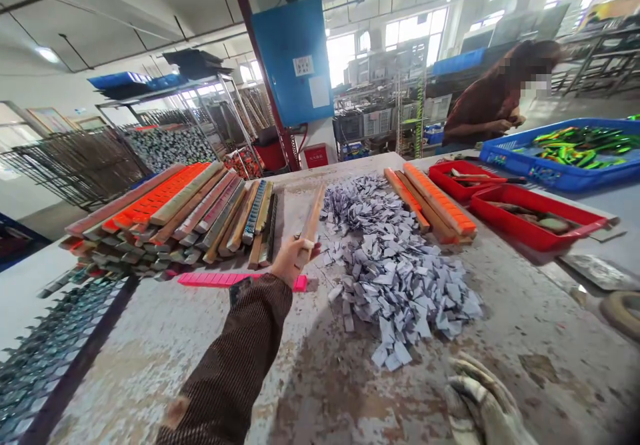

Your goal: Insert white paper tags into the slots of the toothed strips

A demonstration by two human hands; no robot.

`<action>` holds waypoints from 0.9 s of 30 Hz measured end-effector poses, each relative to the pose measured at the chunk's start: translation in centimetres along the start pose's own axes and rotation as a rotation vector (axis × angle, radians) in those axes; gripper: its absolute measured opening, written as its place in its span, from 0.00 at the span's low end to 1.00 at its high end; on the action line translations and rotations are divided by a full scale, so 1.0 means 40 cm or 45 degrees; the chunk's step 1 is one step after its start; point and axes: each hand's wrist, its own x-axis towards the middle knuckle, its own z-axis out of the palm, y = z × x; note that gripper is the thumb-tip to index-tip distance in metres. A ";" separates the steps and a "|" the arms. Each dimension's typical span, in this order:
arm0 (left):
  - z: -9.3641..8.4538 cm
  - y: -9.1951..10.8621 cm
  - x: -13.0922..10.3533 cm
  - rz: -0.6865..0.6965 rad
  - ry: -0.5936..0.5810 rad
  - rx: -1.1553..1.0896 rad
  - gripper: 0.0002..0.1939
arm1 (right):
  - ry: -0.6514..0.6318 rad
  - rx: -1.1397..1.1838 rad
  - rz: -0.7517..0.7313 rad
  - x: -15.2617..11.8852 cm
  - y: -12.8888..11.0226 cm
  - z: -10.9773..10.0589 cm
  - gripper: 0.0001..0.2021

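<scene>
My left hand (291, 260), in a brown ribbed sleeve, is closed around the near end of a wooden bar (314, 213) that points away from me. Beneath the wrist, a pink notched bar (210, 279) lies across the table. Just right of the held bar spreads a large heap of small pale grey-white pieces (385, 251). At the lower right, my right hand (480, 398) wears a whitish work glove. Its fingers are curled near the heap's front edge, and whatever they may hold is hidden.
Many wooden bars (187, 211), some orange, are stacked at left. More orange-faced bars (437, 198) lie beyond the heap. Red trays (537, 231) and a blue tray (565, 179) of green-black pieces stand right. Another person (493, 98) works behind them. A metal-clad rack (60, 358) borders the left.
</scene>
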 end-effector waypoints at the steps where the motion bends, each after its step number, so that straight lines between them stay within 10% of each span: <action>1: 0.006 -0.017 -0.050 0.024 -0.031 -0.001 0.22 | -0.005 -0.002 -0.003 0.005 -0.006 -0.003 0.08; 6: 0.017 -0.111 -0.325 0.355 -0.284 0.219 0.35 | 0.074 0.050 0.104 0.054 -0.042 -0.036 0.10; 13: 0.079 -0.273 -0.598 0.876 -0.664 1.033 0.26 | 0.021 -0.052 0.018 0.122 -0.038 -0.147 0.16; 20: 0.178 -0.402 -0.641 1.079 -0.454 1.187 0.21 | -0.380 -0.107 -0.348 0.095 -0.026 -0.114 0.26; 27: 0.167 -0.314 -0.584 0.576 -0.532 0.760 0.15 | -0.635 -0.101 -0.465 0.088 0.035 -0.073 0.22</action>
